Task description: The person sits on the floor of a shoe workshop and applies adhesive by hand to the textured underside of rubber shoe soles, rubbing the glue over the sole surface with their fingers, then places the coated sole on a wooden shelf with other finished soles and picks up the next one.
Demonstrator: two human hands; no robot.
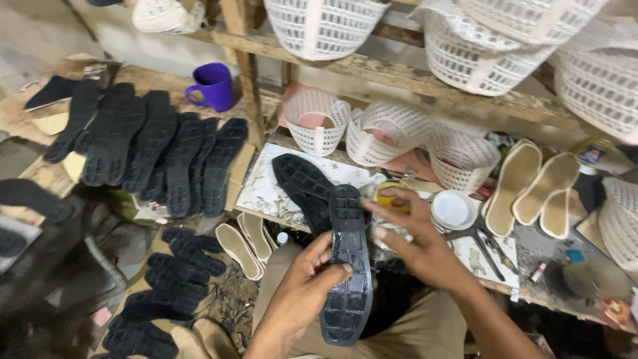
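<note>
Cluttered shoe workshop, desk (pixel 266 193) stained with glue. Left hand (pixel 302 286) clamped on black sole (pixel 347 266) held over lap; right hand (pixel 415 242) open, fingertips touching sole's upper edge. Many black soles (pixel 153 153) laid in rows nearby, tan insoles (pixel 531 183) waiting at right.

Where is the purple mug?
The purple mug stands at the upper left of the head view, on the wooden bench behind the row of black shoe soles, beside a wooden post.
</note>
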